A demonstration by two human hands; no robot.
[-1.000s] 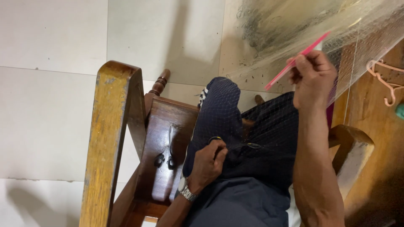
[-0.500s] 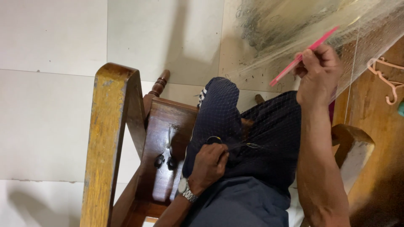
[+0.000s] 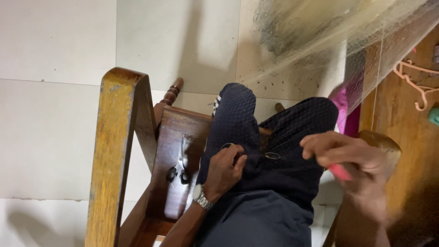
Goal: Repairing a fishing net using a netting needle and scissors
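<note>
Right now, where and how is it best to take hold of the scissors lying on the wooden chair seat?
Probably by the black loop handles of the scissors, coming from above. They lie flat on the seat, blades pointing away from the person, loops nearest the left hand, with bare wood around them.

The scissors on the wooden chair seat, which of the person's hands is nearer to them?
Left. The left hand rests on the lap just beside the scissors; the right hand, holding something pink, is across the lap, farther away.

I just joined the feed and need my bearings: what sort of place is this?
Probably a room in a home: pale tiled floor, a wooden chair with scissors on its seat, a fine net draped across, and a clothes hanger on wood.
</note>
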